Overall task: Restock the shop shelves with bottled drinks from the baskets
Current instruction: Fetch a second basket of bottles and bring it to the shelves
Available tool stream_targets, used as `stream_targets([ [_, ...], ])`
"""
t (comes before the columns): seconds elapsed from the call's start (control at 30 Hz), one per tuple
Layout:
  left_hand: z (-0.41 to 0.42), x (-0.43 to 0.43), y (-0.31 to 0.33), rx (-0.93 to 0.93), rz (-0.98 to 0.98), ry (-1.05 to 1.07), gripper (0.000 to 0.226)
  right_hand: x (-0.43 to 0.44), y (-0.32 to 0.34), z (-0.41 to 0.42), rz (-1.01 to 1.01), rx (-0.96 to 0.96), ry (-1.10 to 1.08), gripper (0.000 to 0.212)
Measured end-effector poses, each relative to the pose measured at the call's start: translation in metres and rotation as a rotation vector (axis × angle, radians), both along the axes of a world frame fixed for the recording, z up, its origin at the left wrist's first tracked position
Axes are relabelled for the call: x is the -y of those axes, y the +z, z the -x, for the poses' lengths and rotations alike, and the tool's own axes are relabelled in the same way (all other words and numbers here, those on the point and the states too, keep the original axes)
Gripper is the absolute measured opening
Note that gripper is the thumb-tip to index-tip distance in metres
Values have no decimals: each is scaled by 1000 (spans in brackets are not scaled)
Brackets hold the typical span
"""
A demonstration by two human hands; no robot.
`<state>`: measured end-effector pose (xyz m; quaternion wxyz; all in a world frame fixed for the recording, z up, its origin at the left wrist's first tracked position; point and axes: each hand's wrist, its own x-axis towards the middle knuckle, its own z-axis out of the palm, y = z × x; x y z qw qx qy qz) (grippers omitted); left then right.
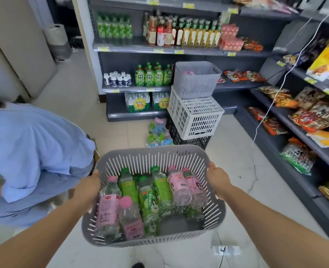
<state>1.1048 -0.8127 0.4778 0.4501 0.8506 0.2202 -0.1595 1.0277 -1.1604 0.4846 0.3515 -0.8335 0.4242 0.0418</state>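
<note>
Grey slotted basket (153,194), lower centre of frame: carried by me, my left hand (87,187) and right hand (218,178) each curled over a side rim. Contents: pink-label and green-label drink bottles (147,198), lying loose. Step, as I judge it: transport toward the drinks shelving (136,88), upper centre. Next: set down, then shelve bottles upright.

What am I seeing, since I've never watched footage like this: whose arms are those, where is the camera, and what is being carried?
One camera sits on a person's head, looking forward and down, so the bare arms are theirs. The left hand and right hand grip opposite sides of a grey slotted plastic basket. Inside lie clear pink-labelled bottles and green-labelled bottles. Ahead stand dark grey shop shelves with drinks, and a stack of plastic crates. Another person in a light blue shirt bends at the left.
</note>
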Motion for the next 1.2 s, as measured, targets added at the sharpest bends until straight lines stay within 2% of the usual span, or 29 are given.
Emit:
stream_targets([
  [0.17,-98,67,11,-11,-71,-63,66,64,3,-81,10,18,-53,59],
  [0.37,-211,156,6,0,-123,-100,70,157,3,-189,17,-9,-14,63],
  [0.53,-292,230,-9,-2,-14,-7,65,235,12,-279,71,-36,87,55],
  [0.9,-468,386,-28,1,70,8,56,389,16,-450,100,-51,37,53],
  [1.1,-553,460,-41,23,-98,-135,58,460,5,-525,36,-23,-38,52],
  [1.2,-585,493,-47,15,-73,-99,65,496,-4,-561,58,-32,-41,54],
])
